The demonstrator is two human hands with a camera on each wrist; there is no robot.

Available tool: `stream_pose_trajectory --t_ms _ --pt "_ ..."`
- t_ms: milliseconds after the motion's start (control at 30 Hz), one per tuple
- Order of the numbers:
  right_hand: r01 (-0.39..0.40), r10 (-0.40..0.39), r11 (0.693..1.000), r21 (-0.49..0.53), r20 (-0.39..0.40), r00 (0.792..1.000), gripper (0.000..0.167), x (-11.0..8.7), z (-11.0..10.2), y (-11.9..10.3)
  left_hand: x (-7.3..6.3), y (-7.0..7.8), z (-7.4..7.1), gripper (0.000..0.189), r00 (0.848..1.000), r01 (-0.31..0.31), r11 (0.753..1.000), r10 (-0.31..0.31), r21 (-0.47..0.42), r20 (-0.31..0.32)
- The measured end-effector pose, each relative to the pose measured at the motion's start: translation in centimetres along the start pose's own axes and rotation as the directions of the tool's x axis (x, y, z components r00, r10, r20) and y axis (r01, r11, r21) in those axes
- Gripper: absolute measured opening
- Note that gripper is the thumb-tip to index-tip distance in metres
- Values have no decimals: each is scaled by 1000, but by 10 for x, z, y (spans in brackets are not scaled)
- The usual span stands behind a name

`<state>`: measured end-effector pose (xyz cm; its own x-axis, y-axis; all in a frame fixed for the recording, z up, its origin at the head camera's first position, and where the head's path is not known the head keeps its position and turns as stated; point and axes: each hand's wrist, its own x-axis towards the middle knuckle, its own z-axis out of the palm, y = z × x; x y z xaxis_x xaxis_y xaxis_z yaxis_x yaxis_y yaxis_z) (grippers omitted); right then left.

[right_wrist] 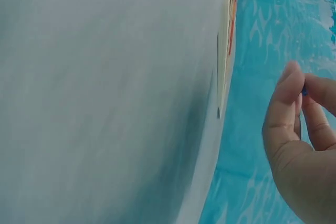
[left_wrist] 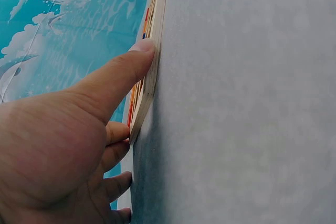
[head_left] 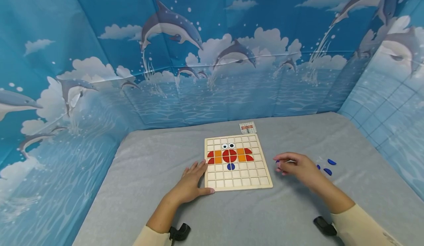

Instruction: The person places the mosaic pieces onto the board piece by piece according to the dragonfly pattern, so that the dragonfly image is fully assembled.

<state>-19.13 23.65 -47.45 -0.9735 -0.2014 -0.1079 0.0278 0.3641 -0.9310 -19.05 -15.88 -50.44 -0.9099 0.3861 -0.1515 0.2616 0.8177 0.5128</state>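
Observation:
A square wooden grid board [head_left: 240, 183] lies on the grey cloth. On it are orange squares [head_left: 218, 156], red pieces [head_left: 229, 156], two round eye pieces and a blue circle of two halves [head_left: 230, 167]. My left hand [head_left: 188, 185] rests at the board's left side, its thumb [left_wrist: 121, 74] against the near corner and its fingers spread along the edge. To the right of the board, my right hand [head_left: 298, 167] pinches a small blue piece [right_wrist: 304, 91] between thumb and index finger; most of that piece is hidden by the fingertips.
Several blue half-round pieces [head_left: 327, 171] lie on the cloth right of the right hand. A small pattern card [head_left: 247, 127] sits just behind the board's far edge. A dolphin-print curtain [head_left: 212, 62] hangs behind and at both sides of the grey table surface [head_left: 142, 165].

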Motion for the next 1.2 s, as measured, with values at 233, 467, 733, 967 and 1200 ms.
stream_pose_trajectory --t_ms 233,467,733,967,1200 --pt "-28 27 999 23 23 999 36 8 21 -9 -1 -2 1 99 1000 -4 1000 4 -4 3" --pt "-32 26 997 73 72 997 33 16 42 -17 -1 -1 1 99 1000 -5 1000 5 -1 1" --pt "-17 9 997 73 119 993 29 29 70 -27 0 -4 2 100 1000 3 1000 -3 5 -2" --pt "-9 0 998 57 153 988 22 44 95 -35 0 -5 2 99 1000 -4 1000 4 9 -4" --pt "-43 37 999 31 157 987 14 53 109 -37 0 -2 -1 98 1000 -10 1000 10 4 4"
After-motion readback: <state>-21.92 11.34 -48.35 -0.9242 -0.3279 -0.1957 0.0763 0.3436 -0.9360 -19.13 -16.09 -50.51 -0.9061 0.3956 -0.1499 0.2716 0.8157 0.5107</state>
